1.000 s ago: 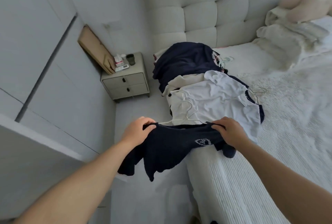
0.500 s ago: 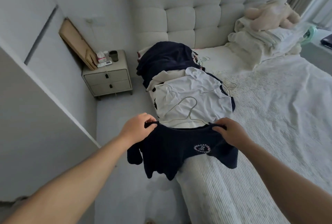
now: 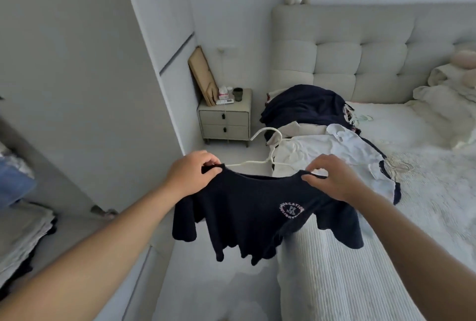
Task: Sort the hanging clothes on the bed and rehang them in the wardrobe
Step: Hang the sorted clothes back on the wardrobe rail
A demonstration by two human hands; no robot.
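Observation:
A navy T-shirt (image 3: pixel 247 207) with a round pink-and-white logo hangs on a white hanger (image 3: pixel 268 150), lifted above the bed's left edge. My left hand (image 3: pixel 192 174) grips the shirt's left shoulder and my right hand (image 3: pixel 332 179) pinches the right shoulder. The hanger's hook rises behind the collar, between my hands. Further back on the bed (image 3: pixel 425 192) lies a pile of clothes: a white shirt (image 3: pixel 322 153) on top and dark navy garments (image 3: pixel 301 107) near the headboard. The wardrobe (image 3: pixel 85 83) stands to the left, its white door open.
A two-drawer nightstand (image 3: pixel 224 122) with a cup and small items stands beside the headboard, a wooden board leaning behind it. Folded laundry (image 3: pixel 18 238) sits on wardrobe shelves at far left. Crumpled bedding and soft toys fill the bed's right side. A narrow floor strip runs between bed and wardrobe.
Both hands have lifted the navy shirt up and leftward off the pile, so the hanger's hook now stands free. My view has swung left, bringing the wardrobe door and shelves in.

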